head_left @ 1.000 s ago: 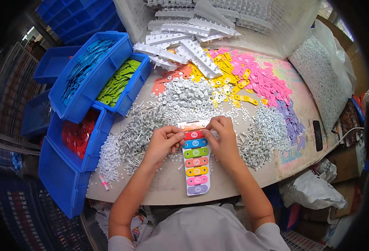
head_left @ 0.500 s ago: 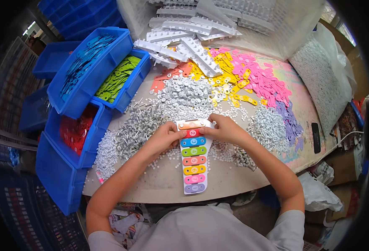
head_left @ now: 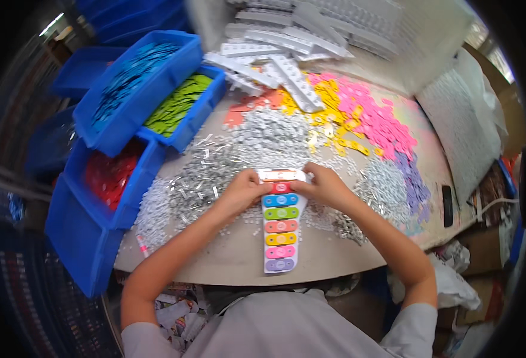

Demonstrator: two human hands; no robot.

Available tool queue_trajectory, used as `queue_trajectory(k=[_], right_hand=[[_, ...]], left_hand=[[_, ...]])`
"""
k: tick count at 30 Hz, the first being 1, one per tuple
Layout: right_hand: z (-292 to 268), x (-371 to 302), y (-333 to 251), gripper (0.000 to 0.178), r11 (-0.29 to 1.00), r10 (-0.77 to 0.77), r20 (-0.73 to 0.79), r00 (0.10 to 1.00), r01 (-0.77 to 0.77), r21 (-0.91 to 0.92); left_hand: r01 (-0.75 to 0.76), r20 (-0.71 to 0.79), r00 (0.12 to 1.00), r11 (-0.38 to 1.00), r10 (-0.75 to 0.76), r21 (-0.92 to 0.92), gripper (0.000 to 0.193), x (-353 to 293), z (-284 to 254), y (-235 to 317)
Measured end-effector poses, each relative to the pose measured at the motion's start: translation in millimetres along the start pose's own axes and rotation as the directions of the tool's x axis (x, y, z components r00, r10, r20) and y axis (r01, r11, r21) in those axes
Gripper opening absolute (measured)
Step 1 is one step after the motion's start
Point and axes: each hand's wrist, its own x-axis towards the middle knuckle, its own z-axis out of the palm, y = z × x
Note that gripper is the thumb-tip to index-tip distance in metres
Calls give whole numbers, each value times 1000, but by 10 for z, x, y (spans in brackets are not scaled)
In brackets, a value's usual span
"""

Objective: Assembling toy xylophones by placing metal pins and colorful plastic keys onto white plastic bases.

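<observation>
A toy xylophone [head_left: 282, 227] lies lengthwise before me at the table's near middle. Its white base carries a row of coloured bars, from orange at the far end through red, blue, green, coral, yellow and pink to purple nearest me. My left hand [head_left: 246, 192] grips the far end from the left, its thumb on the red bar's end. From the other side my right hand [head_left: 322, 186] holds the same end, thumb pressing the red bar's right end. The fingers of both hands curl behind the base and are partly hidden. Loose white caps [head_left: 269, 131] are heaped just beyond.
Blue bins [head_left: 182, 140] with blue, green and red bars stand at left. Metal pins [head_left: 206, 173] are piled left of centre, white pins [head_left: 385, 179] at right. Yellow bars [head_left: 328, 98], pink bars [head_left: 376, 119] and white bases [head_left: 295, 83] lie behind. A black phone [head_left: 448, 206] lies far right.
The view has shifted slightly and blurred. Both hands keep their hold on the toy xylophone, with thumbs still on the red bar.
</observation>
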Motion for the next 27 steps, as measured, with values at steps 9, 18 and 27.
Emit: queue_trajectory(k=[9,18,27], right_hand=[[-565,-1133,833,26,964,-107,-779,618,-126,-233],[-431,-1347,1473,16,907,-127,-675,727,-190,-375],[-471,-1320,1286,10,950,-35,-721,693,-201,-239]], left_hand=[[-285,-376,811,864,448,415,26,-1320,-16,-94],[107,-539,468,560,701,821,8,-1614,-1119,-303],[181,-435,608,418,664,890,8,-1502,-1168,-348]])
